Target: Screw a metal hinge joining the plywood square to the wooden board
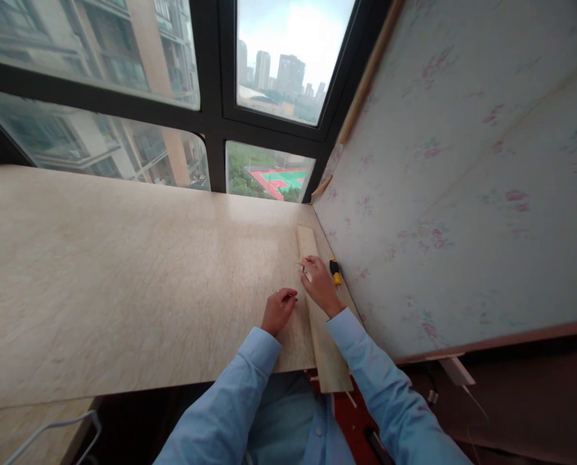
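Observation:
My left hand (279, 311) is closed in a pinch just above the beige countertop, to the left of a long narrow wooden board (335, 361). A tiny glint shows at its fingertips, too small to name. Over the board, my right hand (318, 284) has its thumb and fingers pinched together, with a small thin piece at the tips that I cannot make out. Between the board and the wall lies a screwdriver (335, 271) with a black and yellow handle. Its shaft is partly hidden by my right wrist.
The beige countertop (123, 278) stretches left beneath dark-framed windows (213, 97). A flower-patterned wall (462, 194) closes off the right side. The board's near end juts past the counter's front edge. At the lower left is a pale bent rod (55, 425).

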Demonstrator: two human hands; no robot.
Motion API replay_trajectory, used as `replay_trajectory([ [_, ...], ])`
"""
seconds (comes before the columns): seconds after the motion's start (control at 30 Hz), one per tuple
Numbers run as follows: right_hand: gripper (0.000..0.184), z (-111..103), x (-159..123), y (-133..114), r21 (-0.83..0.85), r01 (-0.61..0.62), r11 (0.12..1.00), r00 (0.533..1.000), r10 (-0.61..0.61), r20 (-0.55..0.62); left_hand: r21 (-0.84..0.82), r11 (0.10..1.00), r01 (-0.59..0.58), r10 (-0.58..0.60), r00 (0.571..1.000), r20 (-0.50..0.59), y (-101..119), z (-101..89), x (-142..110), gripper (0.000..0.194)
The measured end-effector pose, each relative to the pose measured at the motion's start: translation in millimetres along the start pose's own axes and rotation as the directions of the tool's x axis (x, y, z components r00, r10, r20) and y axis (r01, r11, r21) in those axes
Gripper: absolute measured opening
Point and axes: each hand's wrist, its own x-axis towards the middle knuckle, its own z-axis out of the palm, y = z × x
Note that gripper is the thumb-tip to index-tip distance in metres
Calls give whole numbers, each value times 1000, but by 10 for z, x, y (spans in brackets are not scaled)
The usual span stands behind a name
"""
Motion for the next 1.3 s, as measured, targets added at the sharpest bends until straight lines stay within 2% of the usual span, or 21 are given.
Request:
replay_trajectory([
  [0.2,35,175,52,-127,-70,142,987,977,-129,167,35,999,-32,32,999,-13,65,-7,-33,17],
  [0.4,29,282,100,-211,-155,182,971,955,-137,264,146,988,-52,60,997,-51,72,-19,-32,15],
  [0.53,26,300,104,-188,-189,200,961,935,-130,330,185,980,-72,80,996,-36,39,-21,-27,14],
  [0.63,24,296,66,-169,-179,193,965,932,-122,342,209,974,-89,95,995,-23,19,-21,-23,16],
  [0.73,26,258,-28,-144,-196,141,970,953,-80,292,245,963,-112,116,993,-2,1,-22,-23,17],
  [0.87,40,158,-246,-20,-268,74,961,975,-14,220,202,973,-114,116,993,5,-28,-23,-36,19],
  [1.03,50,69,-522,240,-292,69,954,958,19,287,139,988,-70,74,997,-21,-42,-24,-47,15],
  [1.3,52,34,-583,472,-199,81,977,942,-10,335,102,994,-48,50,999,-14,-13,-31,-47,14],
])
